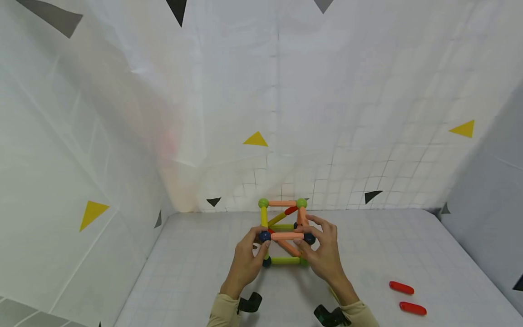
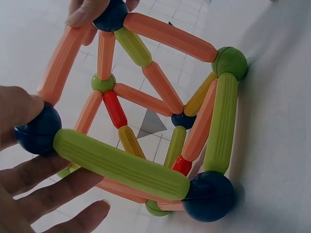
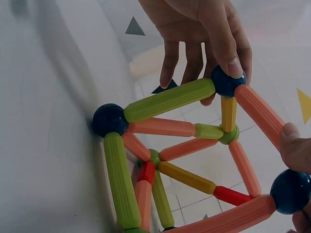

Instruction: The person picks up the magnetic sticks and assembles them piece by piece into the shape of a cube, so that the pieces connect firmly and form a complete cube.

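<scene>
A cube-like frame of rods and balls stands upright in front of me. My left hand (image 1: 247,258) pinches the dark blue ball (image 2: 39,128) at its upper front left corner, thumb on the near side and fingers behind. An orange rod (image 1: 288,236) bridges from that ball to another dark blue ball (image 3: 291,191) at the upper front right. My right hand (image 1: 324,254) grips around this right corner, its thumb pressing the rod's end in the right wrist view. Green rods (image 2: 121,162) and more balls form the lower edges; two-piece diagonal rods (image 3: 187,178) cross the sides.
Two red rods (image 1: 402,287) (image 1: 413,308) lie apart on the white tabletop (image 1: 184,281), to the right of my right forearm. White sheeting with yellow and dark triangles (image 1: 256,139) encloses the table at the back and both sides.
</scene>
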`<state>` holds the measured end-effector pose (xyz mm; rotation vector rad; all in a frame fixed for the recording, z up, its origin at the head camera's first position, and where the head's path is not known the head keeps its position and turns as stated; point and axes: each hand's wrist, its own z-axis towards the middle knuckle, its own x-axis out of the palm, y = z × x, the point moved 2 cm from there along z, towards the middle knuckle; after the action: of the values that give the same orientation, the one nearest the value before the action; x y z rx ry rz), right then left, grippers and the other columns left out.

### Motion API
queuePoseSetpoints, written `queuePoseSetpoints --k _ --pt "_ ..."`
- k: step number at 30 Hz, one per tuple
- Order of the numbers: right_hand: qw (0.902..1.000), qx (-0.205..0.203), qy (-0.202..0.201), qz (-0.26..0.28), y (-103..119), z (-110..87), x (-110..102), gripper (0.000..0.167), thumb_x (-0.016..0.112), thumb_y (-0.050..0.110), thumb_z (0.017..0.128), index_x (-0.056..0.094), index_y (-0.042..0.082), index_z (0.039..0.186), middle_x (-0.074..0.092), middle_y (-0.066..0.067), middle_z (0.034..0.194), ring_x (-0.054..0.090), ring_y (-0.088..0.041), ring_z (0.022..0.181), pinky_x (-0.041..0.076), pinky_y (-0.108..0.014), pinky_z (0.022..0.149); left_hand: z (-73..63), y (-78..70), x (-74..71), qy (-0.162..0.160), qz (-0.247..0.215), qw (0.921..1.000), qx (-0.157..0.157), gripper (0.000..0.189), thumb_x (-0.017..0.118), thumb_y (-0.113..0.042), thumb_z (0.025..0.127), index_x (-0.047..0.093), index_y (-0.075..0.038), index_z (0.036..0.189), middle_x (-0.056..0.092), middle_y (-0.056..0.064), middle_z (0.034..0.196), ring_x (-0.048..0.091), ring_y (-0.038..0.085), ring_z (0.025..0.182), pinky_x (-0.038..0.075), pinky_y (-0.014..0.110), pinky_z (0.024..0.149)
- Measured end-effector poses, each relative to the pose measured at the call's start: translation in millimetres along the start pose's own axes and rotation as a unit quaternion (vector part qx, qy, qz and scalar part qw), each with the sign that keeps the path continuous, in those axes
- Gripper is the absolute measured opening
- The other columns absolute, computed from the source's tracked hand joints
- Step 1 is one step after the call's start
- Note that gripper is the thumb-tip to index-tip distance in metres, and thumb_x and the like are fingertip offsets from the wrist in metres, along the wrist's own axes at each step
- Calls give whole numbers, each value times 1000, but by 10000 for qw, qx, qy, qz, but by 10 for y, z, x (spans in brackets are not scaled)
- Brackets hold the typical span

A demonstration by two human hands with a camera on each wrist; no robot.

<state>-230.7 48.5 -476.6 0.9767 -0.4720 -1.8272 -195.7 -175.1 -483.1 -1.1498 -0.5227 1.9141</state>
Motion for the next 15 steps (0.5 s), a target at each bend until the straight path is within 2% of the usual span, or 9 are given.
queuePoseSetpoints --k 7,15 --pt "9999 -93 55 -95 -33 -20 1 21 89 15 86 82 18 105 58 -21 146 39 -45 131 35 -65 97 -10 21 0 -14 -68 10000 41 33 69 -17 105 59 -20 136 71 -6 115 66 7 97 57 31 82" --pt "9994 -233 197 -182 -79 -25 11 20 87 12 87 78 16 104 56 -23 148 38 -46 132 35 -64 98 -5 -1 5 78 -119 9999 -22 33 68 -17 105 58 -19 137 71 -4 119 67 10 98 57 31 83"
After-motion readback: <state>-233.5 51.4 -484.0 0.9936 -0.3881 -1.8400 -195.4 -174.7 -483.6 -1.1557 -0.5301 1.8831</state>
